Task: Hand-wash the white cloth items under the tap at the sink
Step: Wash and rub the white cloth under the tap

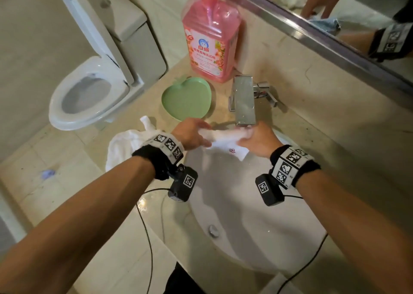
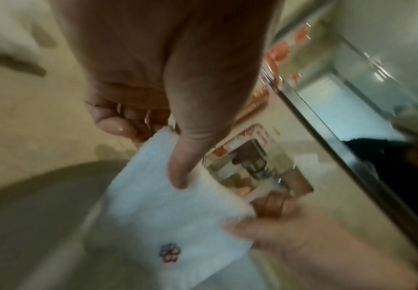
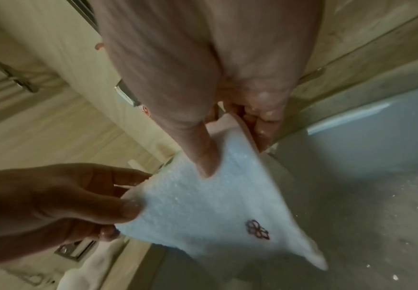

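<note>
Stretched between two hands over the back edge of the sink (image 1: 268,244), just under the spout of the chrome tap (image 1: 243,99): a small white cloth (image 1: 225,137) with a tiny red flower mark near its lower corner. Left hand (image 1: 192,134) pinching one end, thumb on top; right hand (image 1: 257,139) grasping the other end, fingers curled behind. Possibly water on the cloth, though too blurred to tell. Heaped on the counter at the sink's left edge, a second white cloth (image 1: 121,146). Behind it, a green apple-shaped dish (image 1: 186,98) and a pink detergent bottle (image 1: 210,39).
</note>
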